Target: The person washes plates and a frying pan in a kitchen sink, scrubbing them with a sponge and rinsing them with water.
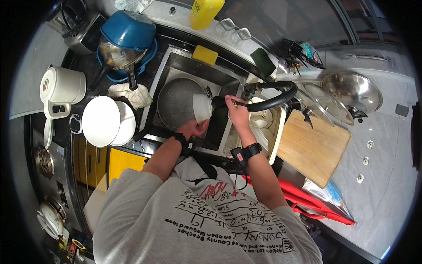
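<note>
My left hand [197,128] grips a white bowl [202,108] by its lower rim, tilted on its side over the sink [171,67]. The black faucet head points at the bowl, and my right hand [236,110] is closed around the black faucet [275,95] just behind that head. Under the bowl, a large dark metal pan [176,102] lies in the sink; its right side is partly hidden by the bowl. Whether water is running cannot be told.
White plates [100,121], a cloth [132,94] and a white jug [66,85] stand left. A yellow sponge [205,55] sits on the sink's back edge. Right are a dish rack [278,132] with dishes, a wooden cutting board [313,145], glass lids [326,102] and a steel bowl [352,90].
</note>
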Available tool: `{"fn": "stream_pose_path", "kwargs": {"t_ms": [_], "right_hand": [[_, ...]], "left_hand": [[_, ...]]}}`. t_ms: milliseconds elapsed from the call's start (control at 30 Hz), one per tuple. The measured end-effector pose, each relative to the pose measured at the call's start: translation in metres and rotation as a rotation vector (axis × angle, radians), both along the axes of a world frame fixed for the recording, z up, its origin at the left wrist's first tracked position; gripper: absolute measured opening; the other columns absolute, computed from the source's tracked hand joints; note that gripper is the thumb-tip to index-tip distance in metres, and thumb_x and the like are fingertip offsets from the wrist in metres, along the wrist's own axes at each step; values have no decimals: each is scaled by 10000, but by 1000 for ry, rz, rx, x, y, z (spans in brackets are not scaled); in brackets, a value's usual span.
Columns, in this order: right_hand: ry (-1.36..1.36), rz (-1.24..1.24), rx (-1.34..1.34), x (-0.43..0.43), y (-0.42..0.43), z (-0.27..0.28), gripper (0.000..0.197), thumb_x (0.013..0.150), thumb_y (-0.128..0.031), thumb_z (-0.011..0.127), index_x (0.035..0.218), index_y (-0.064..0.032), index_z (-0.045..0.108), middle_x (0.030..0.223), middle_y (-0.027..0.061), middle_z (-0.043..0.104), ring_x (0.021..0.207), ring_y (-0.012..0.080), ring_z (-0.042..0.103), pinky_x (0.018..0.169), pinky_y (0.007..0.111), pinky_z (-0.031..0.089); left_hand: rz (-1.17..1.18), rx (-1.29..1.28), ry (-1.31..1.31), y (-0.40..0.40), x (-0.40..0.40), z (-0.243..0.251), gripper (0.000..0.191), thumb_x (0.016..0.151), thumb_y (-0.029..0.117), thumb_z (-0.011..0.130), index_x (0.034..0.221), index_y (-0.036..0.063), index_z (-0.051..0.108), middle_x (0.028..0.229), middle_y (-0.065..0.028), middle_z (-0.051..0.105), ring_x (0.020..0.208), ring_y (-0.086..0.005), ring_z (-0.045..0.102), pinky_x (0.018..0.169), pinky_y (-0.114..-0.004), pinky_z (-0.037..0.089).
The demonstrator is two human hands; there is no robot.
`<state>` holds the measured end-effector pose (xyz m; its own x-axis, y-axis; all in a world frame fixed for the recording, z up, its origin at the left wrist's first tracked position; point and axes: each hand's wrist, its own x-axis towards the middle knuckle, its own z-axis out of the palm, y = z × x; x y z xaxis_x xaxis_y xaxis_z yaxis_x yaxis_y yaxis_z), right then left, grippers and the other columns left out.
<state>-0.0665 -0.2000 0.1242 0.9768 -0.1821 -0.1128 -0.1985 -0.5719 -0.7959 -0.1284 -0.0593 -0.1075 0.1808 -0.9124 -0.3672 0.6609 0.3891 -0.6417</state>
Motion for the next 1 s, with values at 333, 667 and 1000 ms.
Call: {"fn": "stream_pose_path", "kwargs": {"t_ms": [333,667,1000], "right_hand": [[125,-19,-70,-2,5,11,277,811,-301,676,870,-31,698,785,97,683,733,170,644,699,287,485],[34,39,114,1,3,-3,265,839,-254,667,910,1,689,790,58,669,748,114,588,715,251,459],[194,77,181,-2,-12,-7,288,800,-293,686,846,-8,693,769,95,676,731,166,627,696,295,477]], "left_hand": [[325,202,92,5,6,12,284,953,92,414,1151,-85,514,1104,-233,586,1004,-331,605,854,-385,551],[328,219,99,6,-3,-27,335,886,10,476,1219,-9,439,1069,-211,557,743,-264,593,515,-265,528],[-494,1942,-1472,54,4,88,598,690,-68,522,1229,161,403,911,-289,600,888,-486,553,747,-567,425]]}}
